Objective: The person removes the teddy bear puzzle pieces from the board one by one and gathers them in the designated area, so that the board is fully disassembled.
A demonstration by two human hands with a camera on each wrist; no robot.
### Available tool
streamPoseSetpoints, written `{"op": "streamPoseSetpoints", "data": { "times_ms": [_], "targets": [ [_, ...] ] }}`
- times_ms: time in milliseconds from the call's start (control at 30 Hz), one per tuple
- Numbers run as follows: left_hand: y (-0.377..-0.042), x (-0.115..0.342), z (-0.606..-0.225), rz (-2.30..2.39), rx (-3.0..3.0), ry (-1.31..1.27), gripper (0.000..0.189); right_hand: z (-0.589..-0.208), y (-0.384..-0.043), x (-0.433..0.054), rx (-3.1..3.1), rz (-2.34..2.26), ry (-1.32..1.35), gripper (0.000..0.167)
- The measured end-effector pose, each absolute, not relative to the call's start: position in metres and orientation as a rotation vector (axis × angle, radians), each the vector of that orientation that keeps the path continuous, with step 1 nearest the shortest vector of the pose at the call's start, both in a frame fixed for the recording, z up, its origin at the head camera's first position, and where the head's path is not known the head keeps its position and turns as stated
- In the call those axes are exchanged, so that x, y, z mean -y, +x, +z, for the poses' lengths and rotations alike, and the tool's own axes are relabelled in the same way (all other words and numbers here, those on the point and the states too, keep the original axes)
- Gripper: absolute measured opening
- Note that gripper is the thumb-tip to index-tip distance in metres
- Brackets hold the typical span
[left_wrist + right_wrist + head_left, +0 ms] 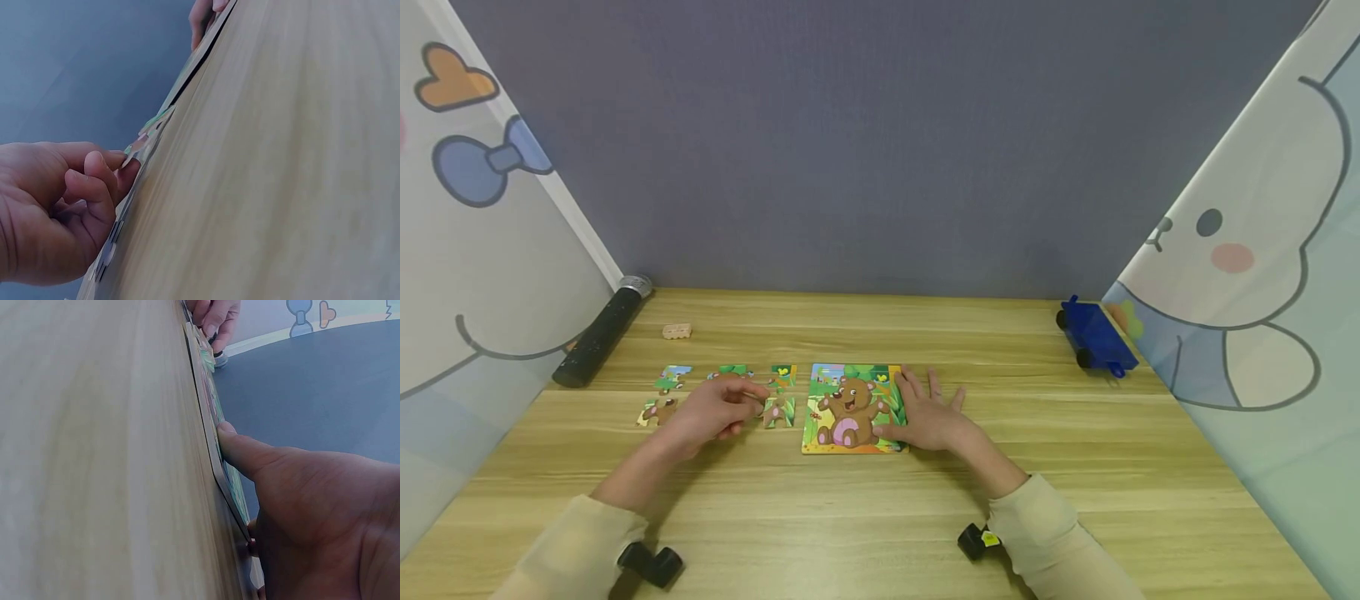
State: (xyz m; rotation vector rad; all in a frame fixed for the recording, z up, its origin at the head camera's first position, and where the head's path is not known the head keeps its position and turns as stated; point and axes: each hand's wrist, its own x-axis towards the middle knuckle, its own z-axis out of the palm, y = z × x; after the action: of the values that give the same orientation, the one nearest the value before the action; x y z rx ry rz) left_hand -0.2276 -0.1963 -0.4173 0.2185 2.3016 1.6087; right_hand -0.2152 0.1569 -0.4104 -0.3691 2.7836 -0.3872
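Note:
A square puzzle board (850, 417) with a brown bear picture lies on the wooden table. My right hand (928, 414) rests on its right edge, fingers spread and thumb over the picture. To the left of the board, my left hand (718, 410) pinches a puzzle piece (780, 412) between thumb and forefinger, its other fingers curled. The left wrist view shows that piece (142, 144) tilted close over the table. Around the left hand lie more pieces: a bear piece (659, 412), a blue and green one (673, 377), one partly behind the hand (732, 370), and a duck piece (783, 374).
A black microphone (598, 337) with a silver head leans toward the left wall. Near it sits a small pale orange block (677, 331). At the back right is a blue toy cart (1095, 335) with black wheels. A grey panel (880, 150) closes off the back.

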Motion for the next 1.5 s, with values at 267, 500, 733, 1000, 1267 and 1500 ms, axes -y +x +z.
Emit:
{"op": "streamPoseSetpoints", "data": {
  "times_ms": [267, 500, 733, 1000, 1267, 1500],
  "targets": [
    [-0.227, 0.199, -0.415, 1.559, -2.344, 0.182, 0.027, -0.41, -0.216, -0.156, -2.791, -0.393, -0.378, 0.104],
    [-0.227, 0.2, -0.415, 1.594, -2.339, 0.171, 0.027, -0.41, -0.217, -0.156, -2.791, -0.389, -0.381, 0.104],
    [-0.226, 0.196, -0.414, 1.633, -2.307, 0.239, 0.029, -0.41, -0.216, -0.155, -2.788, -0.387, -0.381, 0.104],
    [-0.223, 0.178, -0.413, 1.649, -2.236, 0.365, 0.031, -0.41, -0.216, -0.155, -2.791, -0.391, -0.375, 0.104],
    [-0.22, 0.158, -0.414, 1.613, -2.254, 0.338, 0.03, -0.41, -0.216, -0.156, -2.795, -0.382, -0.375, 0.105],
    [-0.219, 0.144, -0.416, 1.606, -2.234, 0.368, 0.032, -0.409, -0.216, -0.156, -2.797, -0.373, -0.378, 0.104]
  ]
}}
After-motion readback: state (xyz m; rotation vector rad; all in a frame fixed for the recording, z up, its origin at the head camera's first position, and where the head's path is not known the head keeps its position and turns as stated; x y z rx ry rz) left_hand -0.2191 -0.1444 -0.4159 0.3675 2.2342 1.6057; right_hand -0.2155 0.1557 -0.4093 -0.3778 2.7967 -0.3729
